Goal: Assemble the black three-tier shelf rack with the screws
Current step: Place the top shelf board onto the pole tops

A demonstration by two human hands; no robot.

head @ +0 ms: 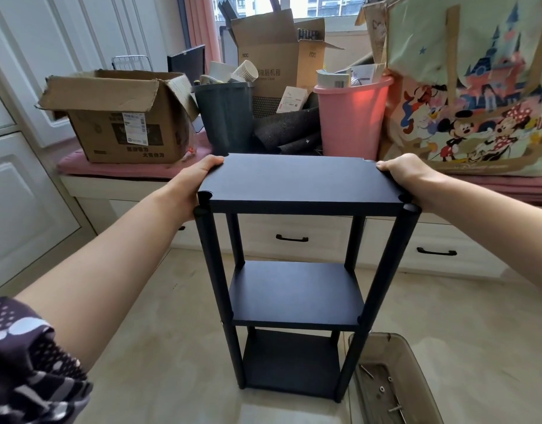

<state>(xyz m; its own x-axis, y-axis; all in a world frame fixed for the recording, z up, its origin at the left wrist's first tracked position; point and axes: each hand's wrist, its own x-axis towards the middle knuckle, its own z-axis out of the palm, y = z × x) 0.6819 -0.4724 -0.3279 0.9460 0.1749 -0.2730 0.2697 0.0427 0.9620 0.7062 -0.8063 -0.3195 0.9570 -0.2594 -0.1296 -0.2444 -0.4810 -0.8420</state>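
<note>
Hands on both ends of the top board, that is the head view. The black three-tier shelf rack (297,270) stands upright on the pale tiled floor (159,347), right in the middle, with all three flat boards seated between four round black posts. The left hand (191,186) holds the left edge of the top board, thumb lying over the far left corner, the rest of the fingers hidden under or behind the board. The right hand (408,172) grips the right edge the same way, fingertips curled onto the far right corner. Both arms reach in straight from the bottom of the view, and a dark patterned sleeve (28,359) bunches at the left elbow.

Low on the right, just beside the rack's near right post, sits a translucent brownish plastic bin (416,362), and loose silver screws (386,390) lie scattered on its bottom.

Behind the rack runs a white window seat with drawers and black handles (292,239), topped by a pink cushion (116,169). On it, from left to right: an open brown cardboard box (122,123) with a shipping label, a dark grey plastic bucket (223,117) stuffed with paper cups, a taller open cardboard carton (278,56), a pink plastic bucket (352,117) holding boxes and papers, and a large cartoon-print tote bag (471,87). White panelled cabinet doors (25,148) fill the left side.
</note>
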